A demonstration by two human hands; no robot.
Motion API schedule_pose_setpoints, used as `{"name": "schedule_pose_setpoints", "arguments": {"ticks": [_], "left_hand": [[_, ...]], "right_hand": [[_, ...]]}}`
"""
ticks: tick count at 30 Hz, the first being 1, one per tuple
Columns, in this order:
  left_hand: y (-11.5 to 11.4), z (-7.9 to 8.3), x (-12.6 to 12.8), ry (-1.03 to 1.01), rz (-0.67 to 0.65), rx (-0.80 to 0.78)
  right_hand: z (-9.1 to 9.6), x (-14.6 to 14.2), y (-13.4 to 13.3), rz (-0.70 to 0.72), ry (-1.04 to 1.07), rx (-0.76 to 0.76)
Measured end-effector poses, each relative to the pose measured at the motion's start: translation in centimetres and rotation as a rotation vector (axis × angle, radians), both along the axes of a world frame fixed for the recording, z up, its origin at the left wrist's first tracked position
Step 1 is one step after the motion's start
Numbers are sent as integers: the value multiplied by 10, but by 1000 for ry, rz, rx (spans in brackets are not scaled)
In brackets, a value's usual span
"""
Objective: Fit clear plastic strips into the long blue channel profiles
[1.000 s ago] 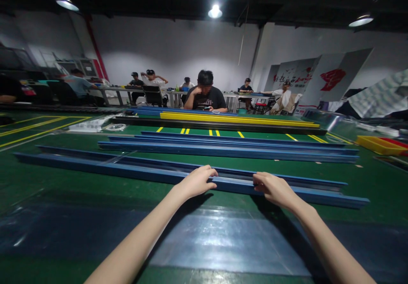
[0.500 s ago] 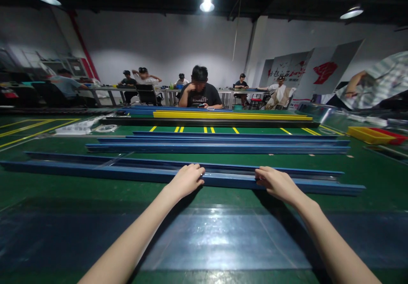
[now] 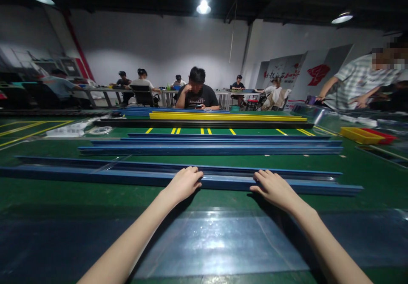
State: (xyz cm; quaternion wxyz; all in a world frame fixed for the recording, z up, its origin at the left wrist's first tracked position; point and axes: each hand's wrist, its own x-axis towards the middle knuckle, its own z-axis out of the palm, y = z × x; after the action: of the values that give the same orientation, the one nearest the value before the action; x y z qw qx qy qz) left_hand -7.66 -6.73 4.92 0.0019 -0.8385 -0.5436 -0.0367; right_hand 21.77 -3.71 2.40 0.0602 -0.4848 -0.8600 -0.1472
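Observation:
A long blue U-shaped channel lies across the green table in front of me, its open side up. A clear strip crosses inside its left part. My left hand has its fingers curled over the channel's near wall, gripping it near the middle. Farther right, my right hand is at the same near wall, thumb and fingers spread apart; some fingertips are hidden behind the hand. Under my forearms a wide clear plastic sheet lies flat along the table's near side.
More blue channels lie beyond, then a black one and a yellow one. Yellow and red trays stand at the right. A person sits opposite with a phone; another person leans over at the right.
My right hand's fingers and thumb have spread apart at the channel's wall. My left hand keeps its place. The person at the right has leaned further into view.

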Motion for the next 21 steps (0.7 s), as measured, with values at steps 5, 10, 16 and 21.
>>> {"name": "schedule_pose_setpoints", "arguments": {"ticks": [5, 10, 16, 21], "left_hand": [[0, -2, 0, 0, -6, 8], [-1, -2, -1, 16, -6, 16], [0, -2, 0, 23, -7, 17], [0, -2, 1, 26, -2, 18]], "right_hand": [[-2, -6, -5, -30, -73, 50], [-2, -16, -8, -24, 4, 67], [-4, -28, -12, 95, 58, 78], [-7, -23, -10, 126, 105, 107]]}}
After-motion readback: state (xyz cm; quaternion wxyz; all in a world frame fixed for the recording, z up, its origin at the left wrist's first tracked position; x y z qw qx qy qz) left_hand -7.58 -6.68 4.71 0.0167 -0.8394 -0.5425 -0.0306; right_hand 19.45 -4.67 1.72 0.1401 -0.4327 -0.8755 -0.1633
